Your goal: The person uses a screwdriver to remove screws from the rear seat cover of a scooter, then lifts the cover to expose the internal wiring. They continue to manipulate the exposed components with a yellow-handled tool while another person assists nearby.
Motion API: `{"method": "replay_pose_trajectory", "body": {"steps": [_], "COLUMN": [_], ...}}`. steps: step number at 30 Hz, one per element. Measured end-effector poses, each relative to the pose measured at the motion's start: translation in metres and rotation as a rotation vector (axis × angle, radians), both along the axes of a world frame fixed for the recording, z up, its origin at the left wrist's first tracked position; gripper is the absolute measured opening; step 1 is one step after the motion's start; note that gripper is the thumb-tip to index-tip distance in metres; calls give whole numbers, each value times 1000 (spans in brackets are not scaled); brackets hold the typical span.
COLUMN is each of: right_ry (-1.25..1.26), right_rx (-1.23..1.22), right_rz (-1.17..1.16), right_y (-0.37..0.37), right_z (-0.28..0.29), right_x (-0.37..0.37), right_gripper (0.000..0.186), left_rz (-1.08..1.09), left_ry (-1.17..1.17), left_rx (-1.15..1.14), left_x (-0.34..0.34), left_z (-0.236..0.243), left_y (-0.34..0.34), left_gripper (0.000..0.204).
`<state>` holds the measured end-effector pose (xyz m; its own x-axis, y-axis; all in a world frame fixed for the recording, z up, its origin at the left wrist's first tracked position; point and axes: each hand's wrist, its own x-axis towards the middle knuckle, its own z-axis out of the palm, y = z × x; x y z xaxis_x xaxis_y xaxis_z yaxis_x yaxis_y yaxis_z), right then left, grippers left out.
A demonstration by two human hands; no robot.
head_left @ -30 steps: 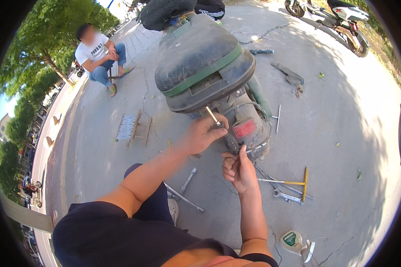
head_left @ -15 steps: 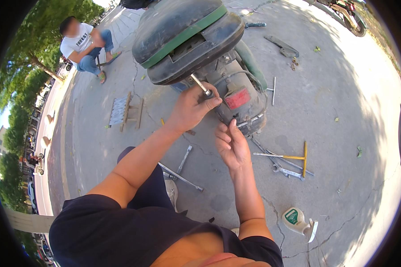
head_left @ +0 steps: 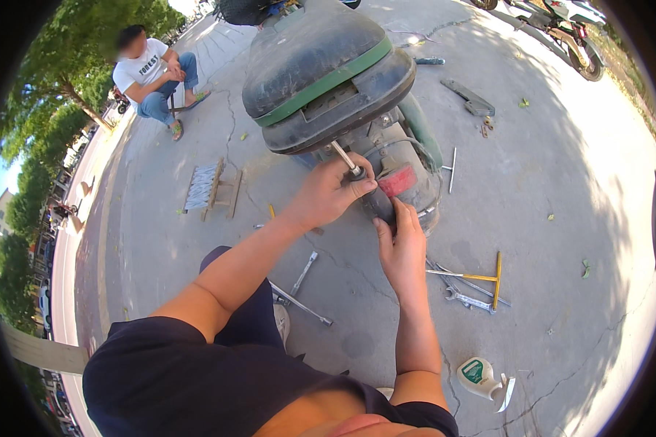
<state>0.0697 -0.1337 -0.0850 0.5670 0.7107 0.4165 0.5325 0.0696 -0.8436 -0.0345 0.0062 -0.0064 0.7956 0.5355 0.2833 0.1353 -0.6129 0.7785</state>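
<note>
The left hand (head_left: 332, 192) has its fingers wrapped around the black collar (head_left: 356, 173) of a metal rod (head_left: 342, 156), whose bare end points up and left, close to the lower edge of the scooter's (head_left: 335, 109) dark rounded top. The right hand (head_left: 402, 244) grasps a dark cylinder (head_left: 378, 207) between thumb and fingers, just beside the red plate (head_left: 398, 182) on the scooter's tail. The cylinder and rod nearly line up, but the hands cover the place between them, so I cannot tell whether they are one piece.

From here, the likeliest trouble is a slip: if the collar or cylinder is greasy, either hold could slide and knuckles might scrape the tail's hard edges. Should the two hands push out of line, the rod could tilt and bind, or its end could knock the rim above. If the cylinder is loose and the right thumb lifts, it could drop to the paved ground (head_left: 525, 218).

Underfoot, the metal bar (head_left: 307, 308) near the wearer's shoe could roll if stepped on. Toward the ground's sunlit right edge, the yellow T-handle (head_left: 498, 282), spanner (head_left: 469, 299) and white bottle (head_left: 478, 376) could trip a careless step; the bottle might leak if its top is loose.
</note>
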Motion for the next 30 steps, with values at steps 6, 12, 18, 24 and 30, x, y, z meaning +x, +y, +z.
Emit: {"method": "replay_pose_trajectory", "body": {"steps": [6,12,18,24,30], "right_ry": [-8,11,-120,-13,-177], "right_rx": [29,-2,103,119,237], "right_rz": [-129,-262,-165,-126,-346], "right_y": [10,18,9,19,37], "right_z": [-6,-4,-1,-17,-31], "right_x": [-8,-12,-12,-12,-28], "right_gripper": [40,42,37,39,36], "left_rz": [-8,-6,-8,3,37], "left_ry": [-20,7,-3,-22,12], "left_rx": [-60,-64,50,-50,-28], "left_x": [-1,0,-5,-6,-3], "left_z": [4,8,5,3,7], "left_y": [-2,-3,3,2,0], "left_gripper": [19,18,19,20,19]}}
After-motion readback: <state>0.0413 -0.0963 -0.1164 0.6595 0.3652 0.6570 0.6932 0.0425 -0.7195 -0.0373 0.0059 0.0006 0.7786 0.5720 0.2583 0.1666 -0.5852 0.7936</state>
